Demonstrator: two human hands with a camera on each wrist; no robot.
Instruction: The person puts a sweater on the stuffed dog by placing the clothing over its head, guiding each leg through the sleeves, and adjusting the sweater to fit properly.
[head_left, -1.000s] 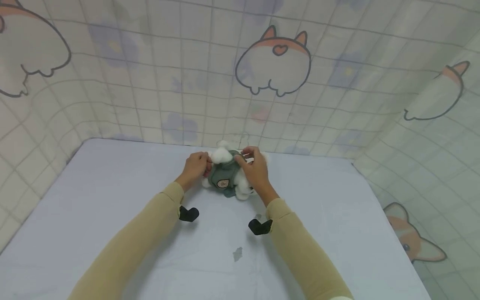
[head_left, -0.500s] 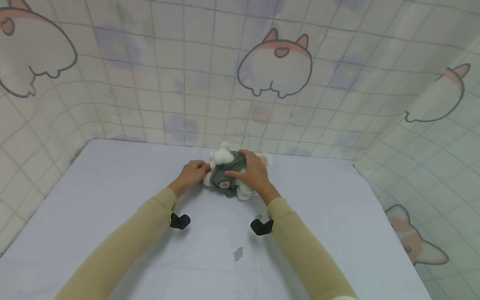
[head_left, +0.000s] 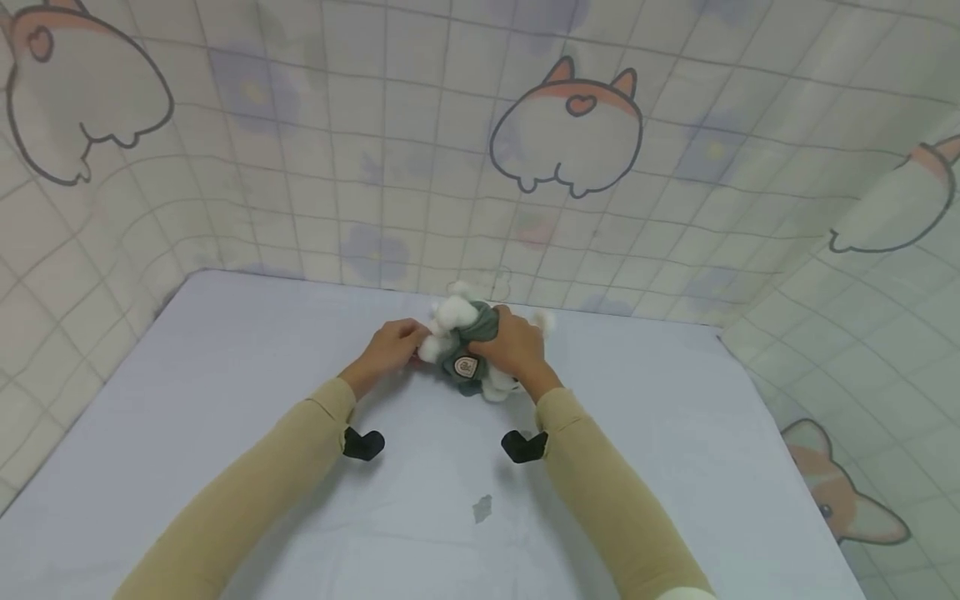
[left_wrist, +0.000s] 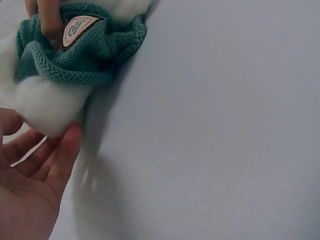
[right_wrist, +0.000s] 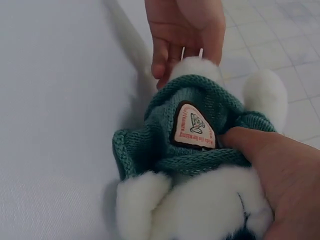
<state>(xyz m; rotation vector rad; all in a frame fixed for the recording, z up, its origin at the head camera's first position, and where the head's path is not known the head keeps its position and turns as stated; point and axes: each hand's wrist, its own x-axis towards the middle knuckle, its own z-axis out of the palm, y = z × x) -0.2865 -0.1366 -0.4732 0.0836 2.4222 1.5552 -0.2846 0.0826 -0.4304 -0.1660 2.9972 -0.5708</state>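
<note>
So there's a white plush toy (head_left: 467,367) in a green knitted sweater (right_wrist: 165,110), sitting between both sets of fingers with the worktop (head_left: 420,500) underneath. The right hand (head_left: 513,342) is gripping its middle, thumb right by the badge (right_wrist: 195,127). The left hand (head_left: 390,346) lightly cups a fluffy round end, fingers curled in. IMO you'd want to squeeze the body through the sweater; tugging loose knit could stretch it.
</note>
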